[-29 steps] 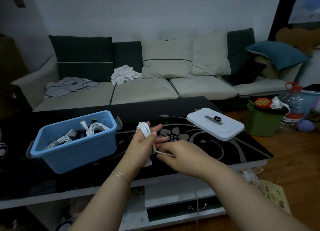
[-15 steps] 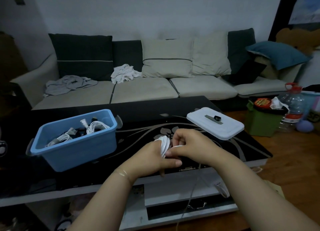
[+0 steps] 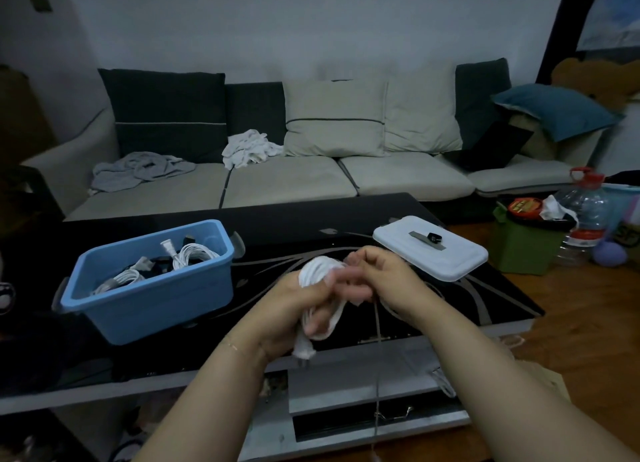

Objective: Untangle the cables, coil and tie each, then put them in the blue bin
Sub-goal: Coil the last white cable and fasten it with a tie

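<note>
Left hand [image 3: 294, 306] wrapped in loops of thin white coiled cable [image 3: 317, 271], fingers curled through the bundle. Right hand [image 3: 384, 278] touching it, fingers bent, pinching a loose strand. Left of both hands, apart: blue rectangular plastic bin [image 3: 152, 288] holding coiled white cables [image 3: 190, 252]. Beyond the right hand: flat white plastic lid [image 3: 433, 254].

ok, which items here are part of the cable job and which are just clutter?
Job:
white cable, coiled round left hand
right hand
blue bin
coiled cables inside it

Clutter:
white lid
water bottle
green bin
sofa
</note>
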Tool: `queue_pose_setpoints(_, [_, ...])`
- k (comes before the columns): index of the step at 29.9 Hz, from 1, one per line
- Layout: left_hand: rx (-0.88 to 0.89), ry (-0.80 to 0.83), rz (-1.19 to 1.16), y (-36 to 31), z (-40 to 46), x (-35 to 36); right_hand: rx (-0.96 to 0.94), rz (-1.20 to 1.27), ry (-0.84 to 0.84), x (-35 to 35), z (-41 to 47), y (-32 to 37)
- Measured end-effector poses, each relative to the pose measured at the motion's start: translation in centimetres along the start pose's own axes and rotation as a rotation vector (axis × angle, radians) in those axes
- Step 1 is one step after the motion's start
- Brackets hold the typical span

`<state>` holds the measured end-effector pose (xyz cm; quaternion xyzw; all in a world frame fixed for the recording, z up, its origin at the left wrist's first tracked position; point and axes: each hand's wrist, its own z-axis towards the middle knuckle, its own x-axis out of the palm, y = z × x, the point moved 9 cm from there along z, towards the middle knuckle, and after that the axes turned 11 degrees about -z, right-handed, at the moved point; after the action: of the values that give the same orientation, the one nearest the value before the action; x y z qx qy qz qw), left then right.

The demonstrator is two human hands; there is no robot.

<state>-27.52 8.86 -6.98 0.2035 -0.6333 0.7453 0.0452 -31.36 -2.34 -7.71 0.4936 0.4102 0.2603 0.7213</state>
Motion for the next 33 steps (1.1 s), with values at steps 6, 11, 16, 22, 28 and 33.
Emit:
queue_pose_setpoints(6, [0.162,-0.16,-0.439,-2.3,0.1,-2.1,-0.06,-0.568,0.076,3.9,-0.5,0.2])
queue_pose_setpoints(11, [0.183,-0.362,-0.295,-2.0,-0.2,-4.8,-0.121,-0.878,0.142,5.1,-2.3,2.3])
queue_pose_setpoints(16, [0.195,-0.416,-0.045,-2.2,-0.4,-5.2,-0.151,-0.882,0.156,5.2,-3.1,3.6])
queue_pose_setpoints(22, [0.158,-0.362,0.411,-1.8,0.1,-4.3,-0.125,-0.818,0.254,5.5,-3.2,2.8])
queue_pose_setpoints(28, [0.1,-0.279,0.92,-1.7,0.5,-3.9,0.012,-0.432,0.389,5.6,-3.6,2.3])
queue_pose_setpoints(33, [-0.062,-0.244,0.999,-0.9,0.2,-3.6,0.017,-0.365,0.3,2.9,-3.0,2.4])
